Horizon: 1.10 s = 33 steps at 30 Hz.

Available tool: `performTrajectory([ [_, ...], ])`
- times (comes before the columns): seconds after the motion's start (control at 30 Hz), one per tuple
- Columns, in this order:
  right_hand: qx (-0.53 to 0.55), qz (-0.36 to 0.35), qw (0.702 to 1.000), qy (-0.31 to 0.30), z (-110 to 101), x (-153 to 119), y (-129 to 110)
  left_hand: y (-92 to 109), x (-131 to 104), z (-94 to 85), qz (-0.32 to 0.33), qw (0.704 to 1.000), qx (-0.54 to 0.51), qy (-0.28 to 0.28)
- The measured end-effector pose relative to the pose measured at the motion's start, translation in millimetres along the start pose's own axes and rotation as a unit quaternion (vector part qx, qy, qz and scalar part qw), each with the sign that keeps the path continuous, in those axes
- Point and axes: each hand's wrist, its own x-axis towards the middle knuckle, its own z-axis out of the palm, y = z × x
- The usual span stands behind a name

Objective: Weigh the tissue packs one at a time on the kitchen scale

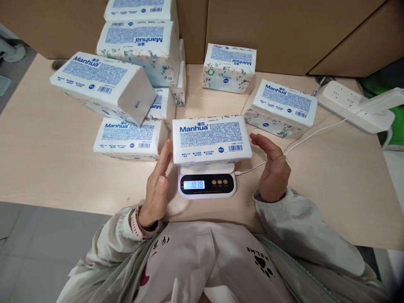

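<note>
Hands (158,185) (273,168) flanking one scaled pack (211,139)

A pale wooden table (47,155) carries a white digital scale (207,181) near its front edge, centre. Far left stands a heap of white tissue packs (132,75). Two more packs lie far centre (229,67) and right (280,107). A white power strip (353,105) lies far right.

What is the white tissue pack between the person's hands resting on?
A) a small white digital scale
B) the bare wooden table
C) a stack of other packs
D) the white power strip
A: the white Manhua tissue pack lies on the small white digital scale, whose lit display sits just below it, with both open hands beside the pack.
</note>
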Motion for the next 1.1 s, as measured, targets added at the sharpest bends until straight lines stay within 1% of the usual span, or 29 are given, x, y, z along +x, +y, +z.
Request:
performTrajectory([
  [0.17,-0.005,0.018,1.0,0.009,1.5,-0.1,-0.9,2.4,-0.4,0.9,0.0,1.0,0.001,0.013],
  [0.27,-0.012,0.017,1.0,0.016,1.8,0.0,1.6,4.2,-1.0,2.0,0.025,0.999,0.003,0.031],
  [0.4,-0.009,0.008,1.0,0.01,1.1,-0.2,2.1,6.0,-0.9,4.1,0.067,0.995,-0.001,0.07],
  [0.6,-0.001,0.011,1.0,0.002,0.6,-0.1,-0.1,8.4,0.3,6.8,0.075,0.987,0.002,0.14],
  [0.83,-0.012,0.011,1.0,0.007,1.3,-0.8,3.8,8.6,-0.6,6.0,0.06,0.989,-0.017,0.133],
  [1.0,-0.006,0.006,1.0,0.008,0.2,-0.7,3.7,8.0,-1.9,6.2,0.055,0.992,-0.024,0.112],
  [1.1,-0.007,0.008,1.0,-0.001,0.0,-0.2,1.6,7.8,-2.2,6.2,0.054,0.991,-0.03,0.117],
])
